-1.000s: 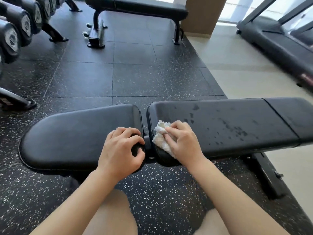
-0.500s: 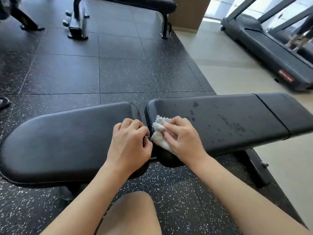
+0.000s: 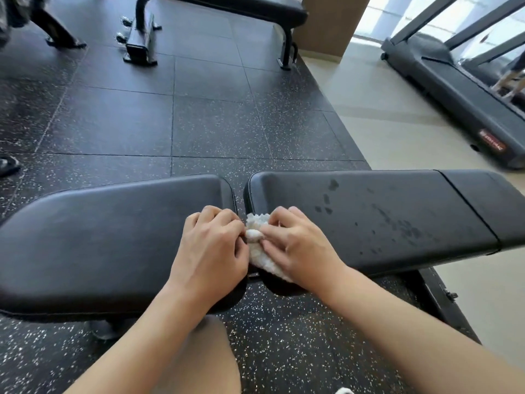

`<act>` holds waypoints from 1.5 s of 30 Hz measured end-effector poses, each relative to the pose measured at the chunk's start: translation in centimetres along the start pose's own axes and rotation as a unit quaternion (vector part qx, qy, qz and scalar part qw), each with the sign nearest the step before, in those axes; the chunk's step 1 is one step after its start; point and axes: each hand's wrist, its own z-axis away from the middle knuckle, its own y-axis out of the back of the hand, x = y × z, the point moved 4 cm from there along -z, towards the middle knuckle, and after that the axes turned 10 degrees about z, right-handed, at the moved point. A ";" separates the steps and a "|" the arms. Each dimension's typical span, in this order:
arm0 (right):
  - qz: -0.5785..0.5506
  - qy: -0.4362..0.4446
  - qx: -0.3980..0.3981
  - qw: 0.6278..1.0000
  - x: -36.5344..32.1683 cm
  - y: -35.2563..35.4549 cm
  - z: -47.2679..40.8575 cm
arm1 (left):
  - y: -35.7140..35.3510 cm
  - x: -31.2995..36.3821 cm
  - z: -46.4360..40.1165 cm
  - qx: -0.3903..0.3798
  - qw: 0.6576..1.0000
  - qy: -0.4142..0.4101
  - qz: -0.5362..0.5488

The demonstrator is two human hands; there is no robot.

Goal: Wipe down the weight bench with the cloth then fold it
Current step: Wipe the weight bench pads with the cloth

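a black padded vinyl weight bench runs left to right across the near part of the scene, split into a left seat pad and a longer right back pad, with a narrow gap between them. the small white textured cloth, bunched up, lies at the left end of the right pad, right at that gap and draping toward its near edge. the right hand lies on top of the cloth with fingers curled, pinching a fold of it at the fingertips. the left hand rests on the right end of the left pad, fingers curled, its fingertips meeting the cloth at the gap; whether it actually pinches the fabric cannot be told. dark wet spots dot the right pad to the right of the hands. the bench stands on a black speckled rubber tile floor. farther away stands a second black flat bench, and to the far right a dark grey treadmill sits on pale beige flooring.
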 end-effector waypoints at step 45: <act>-0.094 0.042 0.032 0.994 10.3 1.4 2.3 | -2.8 2.7 -3.3 -0.029 0.997 -0.023 0.070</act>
